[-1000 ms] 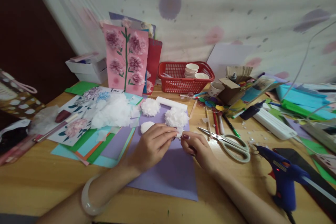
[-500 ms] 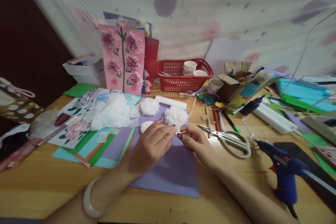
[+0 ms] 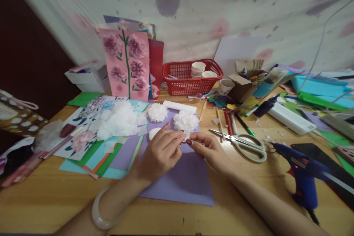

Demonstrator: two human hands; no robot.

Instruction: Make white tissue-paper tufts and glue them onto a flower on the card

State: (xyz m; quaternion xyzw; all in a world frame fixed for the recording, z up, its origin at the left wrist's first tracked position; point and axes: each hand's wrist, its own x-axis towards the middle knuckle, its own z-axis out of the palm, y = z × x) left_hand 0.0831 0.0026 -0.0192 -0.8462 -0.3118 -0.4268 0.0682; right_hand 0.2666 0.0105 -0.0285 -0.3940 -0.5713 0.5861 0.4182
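Observation:
Over a purple sheet of paper (image 3: pixel 182 180), my left hand (image 3: pixel 163 149) and my right hand (image 3: pixel 206 149) meet fingertip to fingertip. Between them they pinch a small white piece of tissue paper (image 3: pixel 187 135), mostly covered by the fingers. Just behind the fingertips lies a fluffy white paper flower (image 3: pixel 186 120); a second white flower (image 3: pixel 157 112) sits to its left. A white round piece (image 3: pixel 153 132) is partly hidden behind my left hand. Beyond the flowers rests a white roll (image 3: pixel 179 106).
Left of the sheet, a heap of white tissue pieces (image 3: pixel 118 120) covers coloured papers. Scissors (image 3: pixel 240 142) lie to the right, points toward my right hand. A blue glue gun (image 3: pixel 297 169) with a lit red light stands farther right. A red basket (image 3: pixel 190 85) holds paper cups at the back.
My fingertips have closed more tightly around the white tissue piece, so less of it shows. The whole view has shifted slightly; the objects on the table stay in place.

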